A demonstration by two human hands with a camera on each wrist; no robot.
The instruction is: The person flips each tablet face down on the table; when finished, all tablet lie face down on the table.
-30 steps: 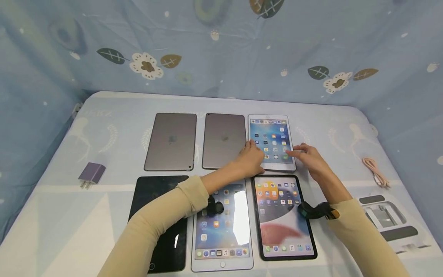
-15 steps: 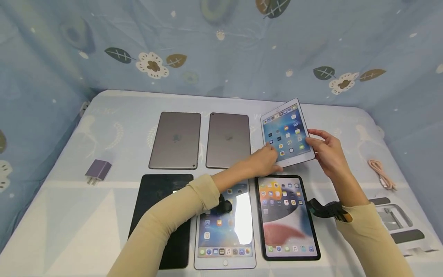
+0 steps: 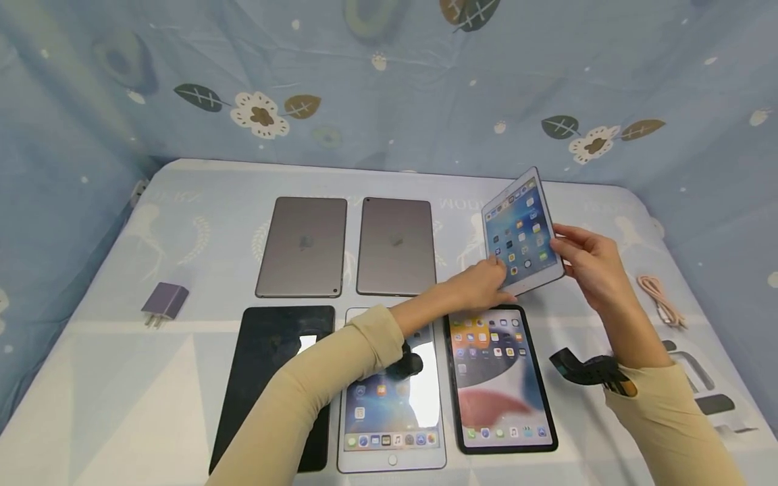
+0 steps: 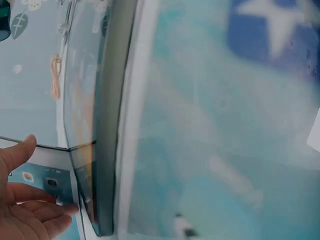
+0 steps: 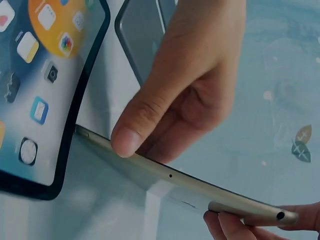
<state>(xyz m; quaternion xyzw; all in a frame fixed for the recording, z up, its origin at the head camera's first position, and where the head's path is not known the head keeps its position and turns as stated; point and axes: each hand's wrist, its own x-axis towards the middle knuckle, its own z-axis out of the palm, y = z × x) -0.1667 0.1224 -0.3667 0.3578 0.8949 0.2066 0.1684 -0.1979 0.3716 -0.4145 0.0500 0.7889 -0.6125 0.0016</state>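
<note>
Both hands hold one white tablet (image 3: 521, 233) lifted off the table (image 3: 200, 202), screen lit with app icons, tilted up with its top edge leaning toward 1 o'clock. Left hand (image 3: 483, 287) grips its lower left corner, fingers curled under and thumb on the bezel; in the right wrist view the same left hand (image 5: 185, 85) shows its thumb pressed on the thin metal edge of the tablet (image 5: 200, 192). Right hand (image 3: 592, 266) clasps the right long edge, fingers partly bent around the back, thumb on the front rim; in the left wrist view the right hand (image 4: 25, 200) lies on the screen side of the tablet (image 4: 55, 175) with fingers fairly extended. The held tablet sits at about 1 o'clock from table centre, above the black-framed tablet (image 3: 498, 378), which lies flat with its screen on. At 9 o'clock of that one lies a white tablet with lit screen (image 3: 392, 398), partly under the left forearm, then a dark tablet with screen off (image 3: 273, 378). Two grey tablets (image 3: 302, 246) (image 3: 395, 246) lie face down in the far row. Purple charger plug (image 3: 164, 304) at 9 o'clock near the left table edge; pink cable (image 3: 659, 300) at 3 o'clock.
</note>
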